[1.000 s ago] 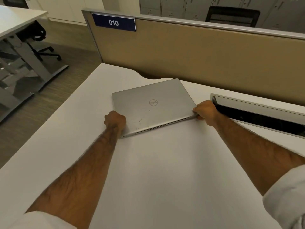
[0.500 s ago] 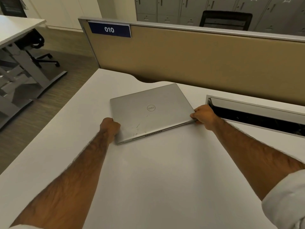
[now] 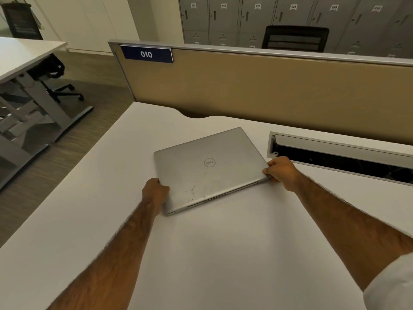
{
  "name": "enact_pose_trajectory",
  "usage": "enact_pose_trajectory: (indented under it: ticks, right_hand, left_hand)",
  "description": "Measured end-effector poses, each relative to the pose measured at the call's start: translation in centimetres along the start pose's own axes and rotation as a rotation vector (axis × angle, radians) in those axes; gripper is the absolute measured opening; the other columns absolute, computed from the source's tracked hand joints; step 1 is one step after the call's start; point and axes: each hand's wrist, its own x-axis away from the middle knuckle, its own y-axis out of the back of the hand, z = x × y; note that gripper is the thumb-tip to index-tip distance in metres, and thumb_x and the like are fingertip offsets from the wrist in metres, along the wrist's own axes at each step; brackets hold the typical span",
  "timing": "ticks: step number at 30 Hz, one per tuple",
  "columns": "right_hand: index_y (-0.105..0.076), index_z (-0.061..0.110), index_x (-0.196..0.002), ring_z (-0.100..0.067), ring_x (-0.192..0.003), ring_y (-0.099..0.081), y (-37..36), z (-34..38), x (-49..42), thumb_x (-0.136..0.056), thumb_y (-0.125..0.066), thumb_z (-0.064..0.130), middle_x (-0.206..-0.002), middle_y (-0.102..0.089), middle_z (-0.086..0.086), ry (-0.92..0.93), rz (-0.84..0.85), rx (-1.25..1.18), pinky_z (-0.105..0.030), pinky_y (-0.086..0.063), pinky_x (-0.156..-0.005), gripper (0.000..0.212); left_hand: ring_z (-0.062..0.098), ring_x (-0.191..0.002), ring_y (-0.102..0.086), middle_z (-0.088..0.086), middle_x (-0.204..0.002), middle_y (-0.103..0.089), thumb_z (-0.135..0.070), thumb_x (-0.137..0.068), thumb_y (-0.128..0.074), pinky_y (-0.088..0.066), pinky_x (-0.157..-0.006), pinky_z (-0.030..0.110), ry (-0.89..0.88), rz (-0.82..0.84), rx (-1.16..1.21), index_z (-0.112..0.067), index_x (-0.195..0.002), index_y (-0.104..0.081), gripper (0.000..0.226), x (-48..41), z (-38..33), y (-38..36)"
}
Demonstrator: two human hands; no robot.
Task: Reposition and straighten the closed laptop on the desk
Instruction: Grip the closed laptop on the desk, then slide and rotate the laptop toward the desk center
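- A closed silver laptop (image 3: 210, 168) lies flat on the white desk (image 3: 223, 253), lid up, a round logo in the middle of the lid and some scuff marks toward its near left part.
- It sits in the far half of the desktop, turned at an angle: its near left corner points toward the person, its far right corner toward the tan partition (image 3: 268, 90) behind the desk.
- The left hand (image 3: 155, 192) is curled around the laptop's near left corner, fingers tucked along the left edge; it has hold of the machine there.
- The right hand (image 3: 282, 170) is closed on the right corner, thumb on top of the lid and fingers wrapped under the edge, so that corner is pinched between them.
- Both forearms are bare; a pale sleeve (image 3: 388, 285) shows at the near right.
- Just right of the laptop, close to the right hand, an open cable trough (image 3: 339, 153) is set into the desktop.
- A blue plate marked 010 (image 3: 146, 54) is fixed at the left end of the partition.
- Beyond the partition stand grey lockers (image 3: 257, 16) and a black chair back (image 3: 295, 39).
- On the far left there is another desk (image 3: 26, 52) with an office chair (image 3: 53, 74) beneath it.
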Motion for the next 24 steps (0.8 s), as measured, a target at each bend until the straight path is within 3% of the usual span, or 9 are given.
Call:
enact_pose_trajectory:
  ticks: [6, 11, 14, 18, 21, 24]
  right_hand:
    - [-0.070, -0.012, -0.107, -0.033, -0.088, -0.061, 2.2, -2.3, 2.9, -0.085, -0.071, -0.003, -0.100, -0.067, -0.025, -0.009, 0.003, 0.009, -0.045, -0.055, -0.089, 0.024]
    - [-0.070, -0.010, -0.104, -0.031, -0.087, -0.062, 3.4, -3.9, 4.9, -0.082, -0.072, -0.001, -0.098, -0.066, -0.025, -0.038, 0.012, 0.024, -0.042, -0.056, -0.081, 0.024]
    - [-0.069, -0.011, -0.104, -0.030, -0.084, -0.060, 3.3, -4.0, 5.4, -0.082, -0.072, 0.002, -0.093, -0.064, -0.022, -0.058, 0.019, 0.039, -0.036, -0.050, -0.073, 0.026]
    - [-0.066, -0.011, -0.098, -0.031, -0.081, -0.055, 3.1, -3.7, 5.3, -0.081, -0.077, 0.010, -0.089, -0.060, -0.019, -0.060, -0.017, 0.085, -0.033, -0.045, -0.070, 0.029]
    - [-0.061, -0.004, -0.093, -0.031, -0.086, -0.055, 2.8, -2.9, 4.8, -0.080, -0.080, 0.017, -0.092, -0.058, -0.017, -0.041, -0.032, 0.133, -0.033, -0.043, -0.073, 0.031]
    - [-0.068, -0.008, -0.107, -0.034, -0.101, -0.064, 2.2, -2.0, 4.3, -0.080, -0.082, 0.021, -0.106, -0.064, -0.020, -0.026, -0.026, 0.158, -0.035, -0.047, -0.078, 0.043]
  left_hand:
    - [0.035, -0.108, -0.063, 0.018, -0.121, -0.067, -0.005, -0.083, -0.064, -0.044, -0.081, 0.030, 0.000, -0.022, -0.003, -0.003, -0.116, -0.065, 0.033, 4.5, 1.2, -0.9]
    - [0.034, -0.105, -0.062, 0.019, -0.123, -0.066, -0.002, -0.085, -0.060, -0.045, -0.081, 0.032, 0.017, -0.023, -0.013, -0.001, -0.119, -0.063, 0.034, 6.9, 1.7, -1.4]
    - [0.041, -0.113, -0.062, 0.023, -0.125, -0.065, -0.001, -0.087, -0.055, -0.052, -0.093, 0.041, 0.021, -0.017, -0.062, 0.003, -0.120, -0.063, 0.035, 7.2, 1.5, -1.5]
    - [0.043, -0.120, -0.057, 0.026, -0.133, -0.056, -0.003, -0.090, -0.052, -0.049, -0.103, 0.047, 0.064, -0.015, -0.160, 0.005, -0.127, -0.056, 0.039, 7.3, 0.5, -1.7]
    - [0.041, -0.122, -0.056, 0.026, -0.134, -0.055, -0.003, -0.090, -0.053, -0.049, -0.103, 0.045, 0.072, -0.006, -0.171, 0.006, -0.126, -0.056, 0.038, 7.1, -0.2, -1.7]
    - [0.041, -0.121, -0.056, 0.023, -0.136, -0.053, -0.007, -0.088, -0.057, -0.051, -0.101, 0.046, 0.051, 0.006, -0.142, 0.003, -0.127, -0.057, 0.041, 6.7, -0.4, -1.5]
